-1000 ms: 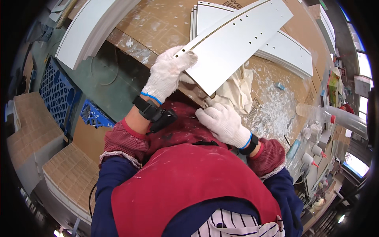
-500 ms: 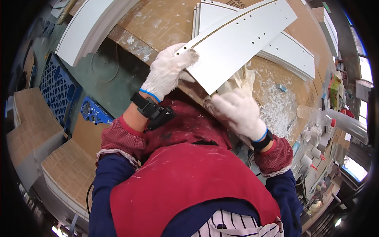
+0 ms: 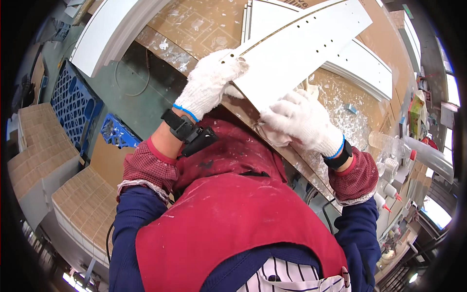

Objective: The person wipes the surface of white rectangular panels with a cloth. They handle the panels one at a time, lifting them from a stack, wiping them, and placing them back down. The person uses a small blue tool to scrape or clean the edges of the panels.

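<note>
White panel (image 3: 301,44) — red apron (image 3: 233,219).

Right edge of tabletop (image 3: 204,24): one crumpled green-and-yellow bag (image 3: 416,108), upright. No labels, signs or screens can be made out.

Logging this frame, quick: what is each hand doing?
Left hand: closed on the white panel corner.
Right hand: pressing a cloth at the panel's edge.

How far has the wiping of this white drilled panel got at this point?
Already done: the white panel looks clean across its visible face. In hand: the left hand grips the panel's near end, while the right hand presses a cloth against its near edge, over the splattered workbench. Left: I cannot tell whether that edge or the underside is clean; more white panels lie behind.
</note>
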`<state>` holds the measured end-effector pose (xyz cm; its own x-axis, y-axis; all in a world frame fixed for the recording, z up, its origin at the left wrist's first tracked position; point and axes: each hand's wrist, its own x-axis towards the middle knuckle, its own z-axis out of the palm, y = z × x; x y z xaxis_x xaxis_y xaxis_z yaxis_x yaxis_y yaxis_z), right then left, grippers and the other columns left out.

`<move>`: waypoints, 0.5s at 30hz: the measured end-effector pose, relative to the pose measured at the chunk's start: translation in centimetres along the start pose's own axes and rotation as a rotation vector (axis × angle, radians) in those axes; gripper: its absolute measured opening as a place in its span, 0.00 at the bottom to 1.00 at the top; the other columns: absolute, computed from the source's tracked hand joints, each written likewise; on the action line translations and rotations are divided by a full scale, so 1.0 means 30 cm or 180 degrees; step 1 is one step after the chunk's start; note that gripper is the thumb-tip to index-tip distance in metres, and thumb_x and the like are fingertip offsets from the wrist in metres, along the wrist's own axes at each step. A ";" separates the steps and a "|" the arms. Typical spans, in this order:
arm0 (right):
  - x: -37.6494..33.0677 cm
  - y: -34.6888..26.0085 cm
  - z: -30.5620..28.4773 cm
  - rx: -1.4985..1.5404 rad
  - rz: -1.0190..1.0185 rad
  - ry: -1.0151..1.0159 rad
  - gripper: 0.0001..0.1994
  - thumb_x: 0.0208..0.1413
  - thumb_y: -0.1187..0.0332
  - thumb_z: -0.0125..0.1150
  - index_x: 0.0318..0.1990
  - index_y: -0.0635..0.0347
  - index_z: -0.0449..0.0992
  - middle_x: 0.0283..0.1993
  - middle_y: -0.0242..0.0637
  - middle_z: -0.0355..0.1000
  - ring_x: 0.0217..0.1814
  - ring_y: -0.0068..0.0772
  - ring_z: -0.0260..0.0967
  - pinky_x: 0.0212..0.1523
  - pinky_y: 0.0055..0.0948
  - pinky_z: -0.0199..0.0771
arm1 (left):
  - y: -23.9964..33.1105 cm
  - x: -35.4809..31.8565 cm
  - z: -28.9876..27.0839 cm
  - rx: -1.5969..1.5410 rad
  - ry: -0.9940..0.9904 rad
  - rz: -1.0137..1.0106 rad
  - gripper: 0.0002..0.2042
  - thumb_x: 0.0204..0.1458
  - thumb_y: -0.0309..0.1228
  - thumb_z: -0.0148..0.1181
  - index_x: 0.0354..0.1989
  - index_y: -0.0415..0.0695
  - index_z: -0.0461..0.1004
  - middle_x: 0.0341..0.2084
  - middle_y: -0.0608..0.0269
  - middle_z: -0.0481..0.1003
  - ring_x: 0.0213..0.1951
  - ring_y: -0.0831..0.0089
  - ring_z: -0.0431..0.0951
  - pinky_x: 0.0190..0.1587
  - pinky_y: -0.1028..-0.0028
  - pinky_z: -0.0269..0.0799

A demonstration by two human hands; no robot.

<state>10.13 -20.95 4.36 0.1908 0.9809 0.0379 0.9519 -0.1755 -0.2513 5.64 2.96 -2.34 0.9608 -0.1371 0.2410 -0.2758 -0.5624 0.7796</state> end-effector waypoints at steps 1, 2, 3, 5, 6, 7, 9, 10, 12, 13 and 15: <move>0.002 0.011 -0.005 0.0023 0.0065 0.0056 0.16 0.41 0.64 0.58 0.41 0.50 0.72 0.36 0.29 0.68 0.43 0.36 0.67 0.40 0.36 0.68 | -0.027 0.004 0.001 0.0440 0.0093 0.0384 0.11 0.55 0.30 0.56 0.45 0.42 0.75 0.38 0.57 0.73 0.39 0.66 0.78 0.35 0.74 0.80; 0.004 0.018 -0.006 0.0045 0.0130 0.0112 0.16 0.40 0.64 0.59 0.41 0.49 0.72 0.36 0.29 0.68 0.43 0.36 0.66 0.39 0.36 0.68 | -0.059 0.010 0.002 0.0880 0.0186 0.0769 0.12 0.56 0.31 0.57 0.45 0.40 0.74 0.38 0.58 0.73 0.39 0.69 0.78 0.35 0.74 0.80; 0.006 0.021 -0.002 0.0024 0.0121 0.0110 0.16 0.40 0.64 0.59 0.41 0.49 0.72 0.36 0.29 0.68 0.43 0.36 0.66 0.39 0.36 0.68 | -0.052 0.023 -0.009 0.1323 0.0275 0.1158 0.13 0.56 0.33 0.57 0.45 0.38 0.74 0.38 0.58 0.72 0.39 0.71 0.78 0.34 0.75 0.81; 0.010 0.023 0.007 -0.0021 0.0103 0.0104 0.17 0.39 0.64 0.59 0.42 0.49 0.71 0.36 0.29 0.68 0.43 0.36 0.66 0.39 0.36 0.69 | 0.015 0.017 0.003 -0.1533 0.0167 -0.0770 0.15 0.56 0.35 0.58 0.45 0.36 0.73 0.37 0.60 0.72 0.39 0.73 0.78 0.33 0.75 0.81; 0.009 0.018 0.004 -0.0157 -0.0022 0.0035 0.20 0.36 0.64 0.62 0.42 0.49 0.71 0.36 0.29 0.68 0.43 0.37 0.66 0.42 0.36 0.69 | 0.049 0.020 0.000 -0.2944 0.0111 -0.1748 0.16 0.56 0.36 0.58 0.45 0.35 0.73 0.37 0.60 0.71 0.39 0.75 0.78 0.32 0.76 0.81; 0.013 0.021 -0.003 -0.0172 -0.0088 -0.0038 0.21 0.35 0.64 0.63 0.43 0.49 0.71 0.36 0.29 0.68 0.44 0.37 0.66 0.43 0.36 0.68 | 0.051 0.022 -0.002 -0.2947 0.0111 -0.1777 0.15 0.56 0.35 0.58 0.45 0.35 0.73 0.38 0.60 0.71 0.39 0.74 0.78 0.32 0.75 0.81; 0.021 0.029 -0.018 -0.0203 -0.0202 -0.0188 0.23 0.32 0.64 0.65 0.43 0.49 0.70 0.36 0.29 0.68 0.44 0.38 0.66 0.45 0.37 0.68 | 0.054 0.024 -0.005 -0.2961 0.0096 -0.1832 0.15 0.56 0.35 0.58 0.45 0.36 0.73 0.38 0.60 0.71 0.38 0.74 0.78 0.32 0.75 0.81; 0.022 0.039 -0.015 0.0023 -0.0155 -0.0273 0.26 0.29 0.64 0.67 0.44 0.48 0.70 0.37 0.29 0.68 0.46 0.38 0.65 0.47 0.38 0.67 | 0.056 0.026 -0.009 -0.2904 0.0061 -0.1793 0.15 0.56 0.35 0.58 0.45 0.36 0.73 0.38 0.60 0.71 0.38 0.74 0.78 0.32 0.75 0.81; 0.024 0.059 -0.023 0.0238 -0.0204 -0.0116 0.27 0.29 0.64 0.66 0.45 0.48 0.70 0.37 0.28 0.68 0.46 0.38 0.65 0.47 0.38 0.67 | 0.059 0.030 -0.018 -0.2789 0.0002 -0.1719 0.15 0.56 0.35 0.58 0.45 0.36 0.73 0.38 0.60 0.71 0.38 0.74 0.78 0.32 0.75 0.81; 0.026 0.064 -0.025 0.0347 -0.0233 -0.0039 0.27 0.29 0.64 0.66 0.45 0.48 0.70 0.37 0.28 0.67 0.46 0.38 0.65 0.47 0.38 0.67 | 0.060 0.029 -0.018 -0.2780 0.0018 -0.1765 0.15 0.56 0.35 0.58 0.45 0.36 0.73 0.38 0.60 0.71 0.37 0.74 0.78 0.32 0.75 0.81; 0.024 0.060 -0.014 0.0112 -0.0155 -0.0100 0.27 0.31 0.64 0.67 0.47 0.49 0.72 0.39 0.28 0.69 0.45 0.38 0.67 0.43 0.38 0.68 | 0.062 0.028 -0.018 -0.2763 0.0048 -0.1859 0.16 0.56 0.35 0.58 0.45 0.35 0.72 0.38 0.60 0.71 0.37 0.74 0.78 0.32 0.75 0.81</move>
<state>12.08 -20.59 4.35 0.1363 0.9904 0.0208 0.9507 -0.1249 -0.2838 5.92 2.23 -0.37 0.9524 -0.0191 -0.3041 0.2995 0.2417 0.9230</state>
